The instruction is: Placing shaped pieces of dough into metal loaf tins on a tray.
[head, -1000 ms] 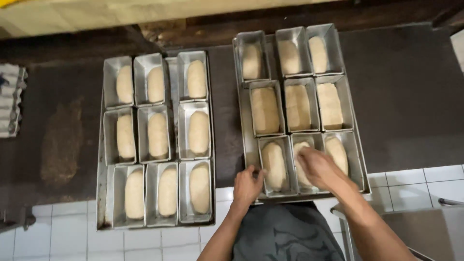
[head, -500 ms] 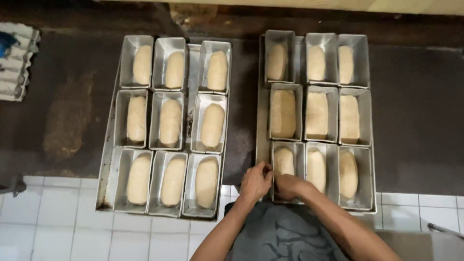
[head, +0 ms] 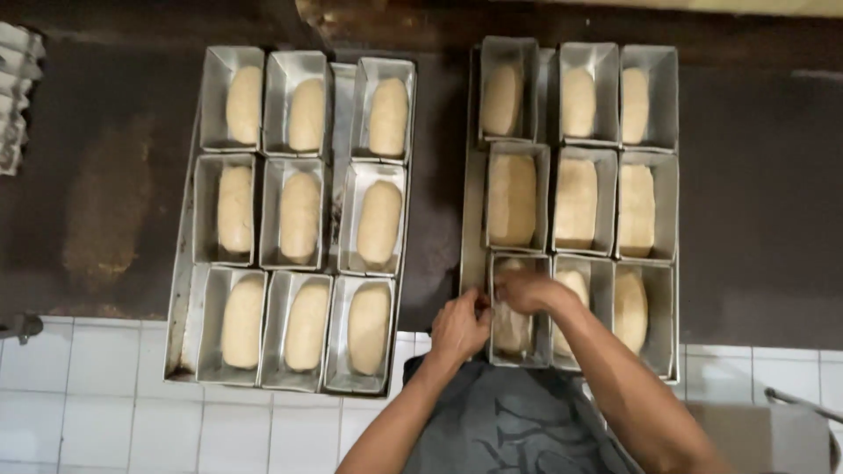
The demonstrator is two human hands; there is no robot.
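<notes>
Two metal trays lie side by side on a dark worktop, each filled with several rectangular loaf tins holding pale dough. My left hand (head: pixel 458 325) has its fingers curled on the left edge of the nearest left tin (head: pixel 520 353) of the right tray (head: pixel 471 219). My right hand (head: pixel 527 290) reaches over that same tin, fingers bent down onto its dough (head: pixel 509 332). The hands almost touch. Dough in the middle near tin (head: pixel 575 285) is partly hidden by my right forearm. The left tray (head: pixel 181 290) is untouched.
A stack of grey egg cartons (head: pixel 13 96) sits at the far left edge. The dark worktop (head: pixel 755 219) meets a white tiled ledge (head: pixel 105 395) near me. A floury patch (head: pixel 105 202) lies left of the trays. A metal rim (head: pixel 799 404) shows at lower right.
My right hand has moved left from the middle near tin to the near-left tin of the right tray. My left hand stays at that tin's left edge. The view has shifted.
</notes>
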